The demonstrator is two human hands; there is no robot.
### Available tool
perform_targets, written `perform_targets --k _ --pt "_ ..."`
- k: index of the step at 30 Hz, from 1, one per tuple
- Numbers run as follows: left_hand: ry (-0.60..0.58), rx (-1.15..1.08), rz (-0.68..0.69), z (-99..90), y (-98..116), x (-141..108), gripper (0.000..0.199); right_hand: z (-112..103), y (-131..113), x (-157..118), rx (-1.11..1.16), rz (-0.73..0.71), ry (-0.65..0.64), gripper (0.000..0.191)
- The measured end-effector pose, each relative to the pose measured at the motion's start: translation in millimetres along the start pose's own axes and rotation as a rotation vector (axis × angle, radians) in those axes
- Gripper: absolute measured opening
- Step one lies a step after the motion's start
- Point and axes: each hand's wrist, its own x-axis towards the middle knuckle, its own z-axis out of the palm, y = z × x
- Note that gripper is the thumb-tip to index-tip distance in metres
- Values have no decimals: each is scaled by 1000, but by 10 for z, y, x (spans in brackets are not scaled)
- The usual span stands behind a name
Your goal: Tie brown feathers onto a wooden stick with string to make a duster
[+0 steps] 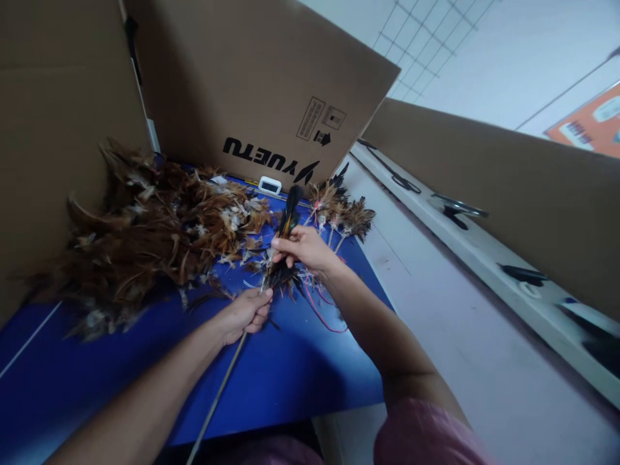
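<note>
My left hand [245, 315] is closed round a thin stick [216, 400] that slants down toward the front edge of the blue table [310, 374]. Dark feathers [292, 206] stand up at the stick's upper end, where my right hand [303, 248] pinches them between thumb and fingers. More black feathers hang just below that hand, beside my left fingertips. Pink string [320, 316] curls on the table to the right of my hands.
A large pile of brown feathers [159, 232] covers the table's left side. Feather bundles [356, 218] lie at the back right. Cardboard [261, 84] stands behind, with a small white device [270, 186] at its foot. A white ledge [465, 239] holds dark items.
</note>
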Motion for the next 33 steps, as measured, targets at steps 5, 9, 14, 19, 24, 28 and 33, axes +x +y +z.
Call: perform_targets --k 5,9,14,19,24,28,33 --pt "-19 53 -4 4 -7 -14 45 -8 345 -218 25 116 55 35" --pt "-35 89 -5 18 18 -29 40 57 435 -292 64 157 32 37" --pt "-64 101 2 22 43 -29 37 118 475 -326 73 180 46 36" --pt "-26 52 -42 26 57 -34 36 134 527 -340 14 171 41 32" --pt "19 32 -55 14 29 -18 38 132 582 -337 -132 136 79 30" --pt "38 19 -23 5 30 -29 37 102 604 -455 -342 -83 267 29" --pt "-8 -25 15 14 70 -69 35 86 683 -752 -441 -17 333 42"
